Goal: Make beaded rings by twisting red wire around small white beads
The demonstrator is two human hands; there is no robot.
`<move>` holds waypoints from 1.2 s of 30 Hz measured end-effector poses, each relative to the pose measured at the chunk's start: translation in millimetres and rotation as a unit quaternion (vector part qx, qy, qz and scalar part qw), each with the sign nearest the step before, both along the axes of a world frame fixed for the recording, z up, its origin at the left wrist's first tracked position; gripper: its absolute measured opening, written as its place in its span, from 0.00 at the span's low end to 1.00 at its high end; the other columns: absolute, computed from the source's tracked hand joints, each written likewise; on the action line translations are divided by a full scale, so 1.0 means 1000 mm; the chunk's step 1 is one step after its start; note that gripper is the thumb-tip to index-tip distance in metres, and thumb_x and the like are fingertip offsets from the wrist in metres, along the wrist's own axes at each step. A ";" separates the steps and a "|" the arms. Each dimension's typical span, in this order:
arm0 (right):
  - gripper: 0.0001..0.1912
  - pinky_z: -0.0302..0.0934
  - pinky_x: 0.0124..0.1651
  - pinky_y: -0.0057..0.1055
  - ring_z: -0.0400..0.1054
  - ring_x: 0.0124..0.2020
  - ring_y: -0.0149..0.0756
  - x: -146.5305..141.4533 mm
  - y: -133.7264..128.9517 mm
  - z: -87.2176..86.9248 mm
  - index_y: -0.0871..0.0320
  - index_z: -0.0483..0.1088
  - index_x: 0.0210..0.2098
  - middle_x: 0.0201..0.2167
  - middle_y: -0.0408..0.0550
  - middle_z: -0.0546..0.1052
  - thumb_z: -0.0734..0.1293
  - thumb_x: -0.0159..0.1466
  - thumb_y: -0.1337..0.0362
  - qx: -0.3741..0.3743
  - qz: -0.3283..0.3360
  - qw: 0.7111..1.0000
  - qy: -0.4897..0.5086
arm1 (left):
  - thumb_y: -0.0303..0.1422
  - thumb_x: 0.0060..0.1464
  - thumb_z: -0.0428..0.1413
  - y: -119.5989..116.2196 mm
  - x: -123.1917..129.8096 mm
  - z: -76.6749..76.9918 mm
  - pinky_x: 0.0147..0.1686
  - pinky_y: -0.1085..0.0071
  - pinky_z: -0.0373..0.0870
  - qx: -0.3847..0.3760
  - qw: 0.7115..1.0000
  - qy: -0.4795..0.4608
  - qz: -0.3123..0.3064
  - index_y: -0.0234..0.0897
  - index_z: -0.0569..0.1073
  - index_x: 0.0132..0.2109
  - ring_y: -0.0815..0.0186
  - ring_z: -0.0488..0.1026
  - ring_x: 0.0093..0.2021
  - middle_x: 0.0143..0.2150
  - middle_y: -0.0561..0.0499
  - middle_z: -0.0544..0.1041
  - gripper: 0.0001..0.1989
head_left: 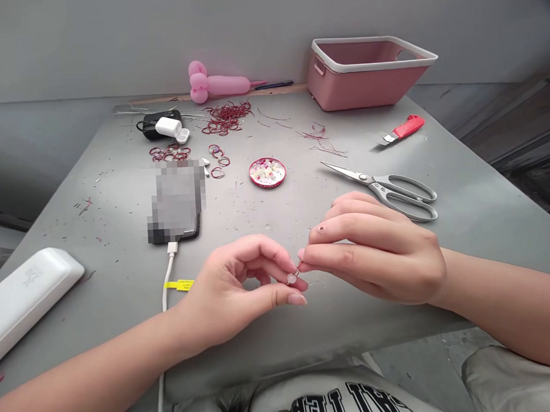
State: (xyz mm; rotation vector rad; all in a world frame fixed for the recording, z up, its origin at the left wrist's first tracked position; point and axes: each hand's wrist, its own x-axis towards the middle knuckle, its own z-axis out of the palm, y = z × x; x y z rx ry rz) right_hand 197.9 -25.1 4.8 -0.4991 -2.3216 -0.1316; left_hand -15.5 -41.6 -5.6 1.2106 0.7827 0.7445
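Note:
Near the front of the table, my left hand (242, 287) is closed in a pinch on a small pale, translucent bead (292, 279). A short thin reddish cord (298, 268) runs from the bead to my right hand (374, 250), whose thumb and index finger pinch its end. The two hands nearly meet at the fingertips. Beyond them stands a round red-rimmed dish (268, 184) of pale and pink beads. Grey-handled scissors (375, 183) lie just past my right hand, their blades pointing left. Dark red beaded rings (169, 153) are gathered at the back left.
A charging phone (176, 202) with white cable (166, 285) lies left. A white case (35, 298) is at the left edge. Behind are cord scraps (228, 117), an earbud case (167, 126), a pink balloon figure (227, 85), a pink basket (361, 88) and a red utility knife (408, 127).

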 end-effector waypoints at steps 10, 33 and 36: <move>0.12 0.58 0.30 0.36 0.62 0.27 0.34 -0.001 -0.005 0.007 0.55 0.72 0.24 0.25 0.46 0.74 0.63 0.63 0.71 0.117 -0.037 0.992 -0.033 | 0.24 0.52 0.59 -0.001 -0.003 0.001 0.35 0.77 0.78 0.128 0.989 0.079 -0.005 0.38 0.75 0.35 0.68 0.81 0.35 0.31 0.55 0.82 0.05; 0.10 0.65 0.30 0.35 0.69 0.30 0.35 -0.007 -0.015 0.004 0.64 0.74 0.42 0.32 0.54 0.76 0.64 0.63 0.72 -0.128 0.028 0.991 0.031 | 0.21 0.49 0.63 -0.004 0.000 -0.002 0.32 0.86 0.76 0.129 0.983 0.004 0.131 0.40 0.78 0.32 0.75 0.79 0.31 0.29 0.60 0.80 0.09; 0.07 0.68 0.35 0.29 0.69 0.33 0.30 -0.008 -0.014 0.005 0.59 0.73 0.41 0.32 0.48 0.74 0.66 0.63 0.72 -0.323 0.034 0.940 0.109 | 0.20 0.49 0.63 -0.003 0.000 -0.001 0.34 0.83 0.78 0.114 0.987 -0.015 0.110 0.41 0.79 0.33 0.73 0.80 0.32 0.30 0.59 0.82 0.10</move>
